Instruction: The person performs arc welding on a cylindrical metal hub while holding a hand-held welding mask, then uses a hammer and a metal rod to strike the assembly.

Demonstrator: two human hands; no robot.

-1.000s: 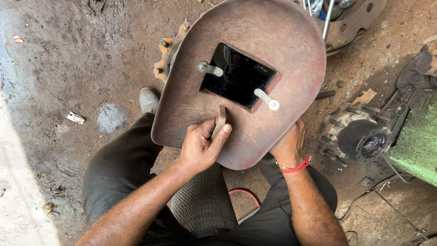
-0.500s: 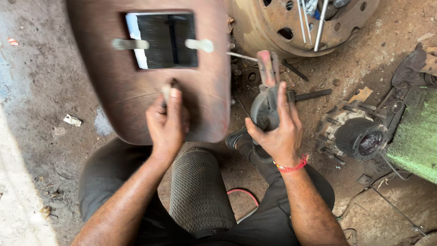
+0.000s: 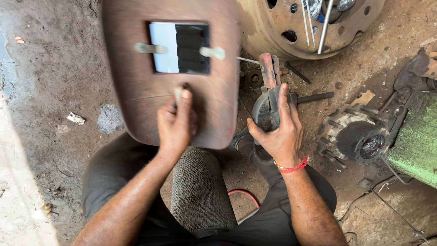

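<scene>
While our left hand (image 3: 176, 122) grips the handle of the brown welding shield (image 3: 136, 91), raised over the dirt floor (image 3: 54, 68), our right hand (image 3: 278, 132) closes around the electrode holder (image 3: 268, 98) just beside it. We judge the work readied, with no arc showing yet. Around us lie a rusty wheel rim (image 3: 264, 32) and a hub (image 3: 357, 136).

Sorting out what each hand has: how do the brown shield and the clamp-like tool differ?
The broad, flat brown hand shield with a dark window is raised by the left hand; the narrow grey metal clamp tool with a reddish handle sits low, gripped by the right hand. Both look worn.
</scene>
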